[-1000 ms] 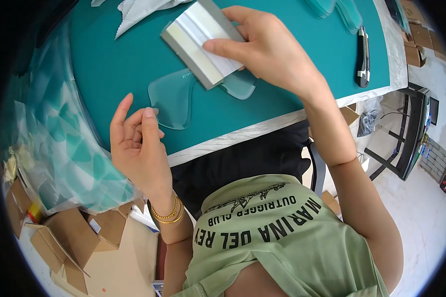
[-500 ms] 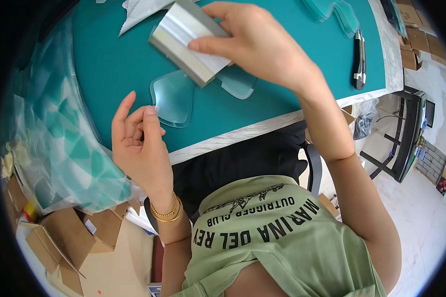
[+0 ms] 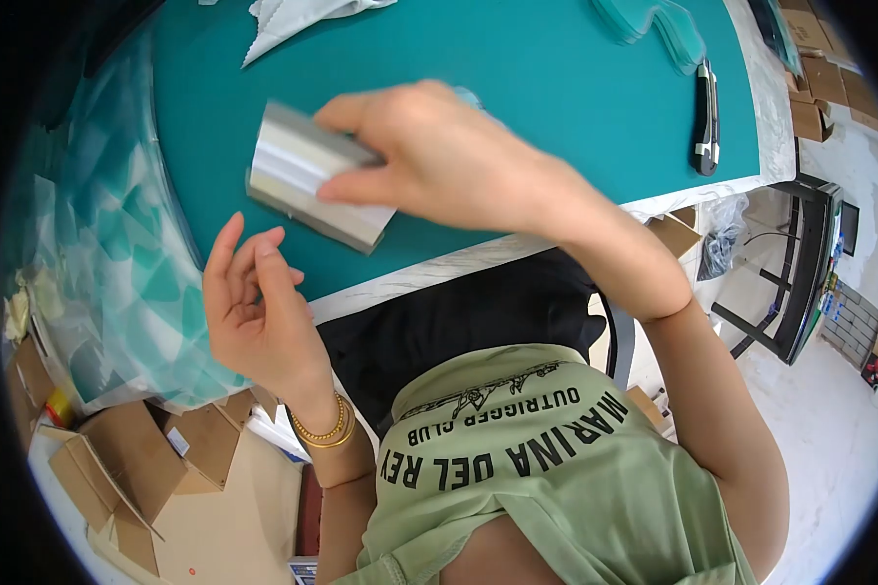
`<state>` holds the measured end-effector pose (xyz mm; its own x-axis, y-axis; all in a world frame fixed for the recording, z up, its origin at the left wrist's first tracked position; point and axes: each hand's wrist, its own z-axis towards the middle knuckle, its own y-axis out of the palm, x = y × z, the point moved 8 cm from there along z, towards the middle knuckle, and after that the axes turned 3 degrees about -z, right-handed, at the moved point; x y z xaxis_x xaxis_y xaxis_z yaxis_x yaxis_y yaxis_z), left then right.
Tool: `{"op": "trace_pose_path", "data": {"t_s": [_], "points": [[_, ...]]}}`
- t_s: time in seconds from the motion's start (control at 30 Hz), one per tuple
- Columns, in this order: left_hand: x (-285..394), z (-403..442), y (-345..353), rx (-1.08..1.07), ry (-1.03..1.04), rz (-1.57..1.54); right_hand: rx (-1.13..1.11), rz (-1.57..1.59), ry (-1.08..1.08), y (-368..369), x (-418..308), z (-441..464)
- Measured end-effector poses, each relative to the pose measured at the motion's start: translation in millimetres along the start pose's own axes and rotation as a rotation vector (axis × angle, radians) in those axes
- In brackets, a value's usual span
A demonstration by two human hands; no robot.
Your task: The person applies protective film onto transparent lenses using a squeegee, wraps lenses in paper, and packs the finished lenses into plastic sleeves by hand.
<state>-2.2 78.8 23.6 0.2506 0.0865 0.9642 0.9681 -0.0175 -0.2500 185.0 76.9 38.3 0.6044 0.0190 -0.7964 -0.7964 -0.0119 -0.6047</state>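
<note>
My right hand grips a silvery grooved metal block by its right side, low over the green mat; the hand is slightly blurred. Most of the clear lens-shaped sheet beneath is hidden by block and hand; a small piece of its edge shows above my wrist. My left hand is palm up at the mat's front left edge, fingers curled loosely and apart, with nothing in them. It is just below and left of the block, not touching it.
A black utility knife lies at the mat's right, beside stacked clear teal sheets. A white cloth is at the back. Left of the table hangs a plastic bag of teal pieces, above open cardboard boxes.
My right hand has carried the metal block left and toward me, over where the clear sheet showed. My left hand has dropped slightly and come off the sheet's edge.
</note>
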Motion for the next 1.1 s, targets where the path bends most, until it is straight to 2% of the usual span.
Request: {"op": "trace_pose_path", "data": {"t_s": [0.03,0.07,0.17,0.37,0.4,0.47,0.5,0.57,0.67,0.77,0.8,0.87,0.9,0.93,0.97,1.03,1.07,1.1], "points": [[1.7,-1.2,-3.5,0.014,0.023,-0.015,0.068,0.018,-0.075,-7.6,-2.0,-0.2],[2.8,-2.3,-6.4,0.030,0.045,-0.031,0.051,0.044,0.021,-18.4,0.0,3.3],[4.7,-5.2,-9.7,0.050,0.062,-0.023,-0.022,-0.113,0.127,-24.8,2.3,10.0],[7.6,-6.2,-17.8,0.065,0.051,-0.083,-0.139,-0.038,-0.040,7.5,-9.6,-2.6],[8.3,-5.9,-18.3,0.065,0.054,-0.084,-0.233,-0.051,0.045,12.1,-8.0,-7.6],[8.5,-6.4,-21.4,0.074,0.066,-0.101,-0.044,-0.012,-0.069,-6.4,-12.7,0.4],[7.7,-6.7,-22.9,0.079,0.065,-0.100,-0.031,0.014,0.042,-17.3,-4.7,0.5],[8.5,-7.9,-24.4,0.071,0.076,-0.092,-0.006,-0.009,0.109,-24.3,-3.8,3.3],[9.7,-8.3,-22.3,0.078,0.070,-0.080,-0.041,-0.131,-0.038,-4.2,-6.9,2.1],[10.6,-6.8,-20.3,0.039,0.065,-0.087,-0.166,-0.088,-0.013,14.0,-10.3,-11.8],[9.7,-5.8,-19.8,0.037,0.070,-0.090,-0.081,-0.025,-0.083,3.2,-9.3,-13.9],[8.1,-5.2,-21.3,0.034,0.110,-0.021,0.080,0.043,0.039,-33.0,7.0,-20.1],[6.2,-6.5,-23.2,0.037,0.108,-0.018,0.168,0.075,0.024,-49.2,23.6,-26.3],[6.0,-7.9,-22.5,0.019,0.117,0.003,0.138,0.085,0.202,-66.7,41.7,-34.7],[6.4,-8.5,-21.4,-0.001,0.131,0.022,0.188,0.064,0.253,-82.9,56.8,-44.1],[5.5,-8.7,-23.6,-0.012,0.140,0.013,0.144,-0.243,0.309,-104.6,63.7,-58.5],[5.8,-8.3,-23.4,-0.024,0.139,0.014,0.148,-0.394,0.480,-111.8,73.0,-68.6],[8.9,-7.6,-23.7,-0.018,0.162,0.038,0.158,-0.397,0.472,-113.2,74.2,-67.1]]}}
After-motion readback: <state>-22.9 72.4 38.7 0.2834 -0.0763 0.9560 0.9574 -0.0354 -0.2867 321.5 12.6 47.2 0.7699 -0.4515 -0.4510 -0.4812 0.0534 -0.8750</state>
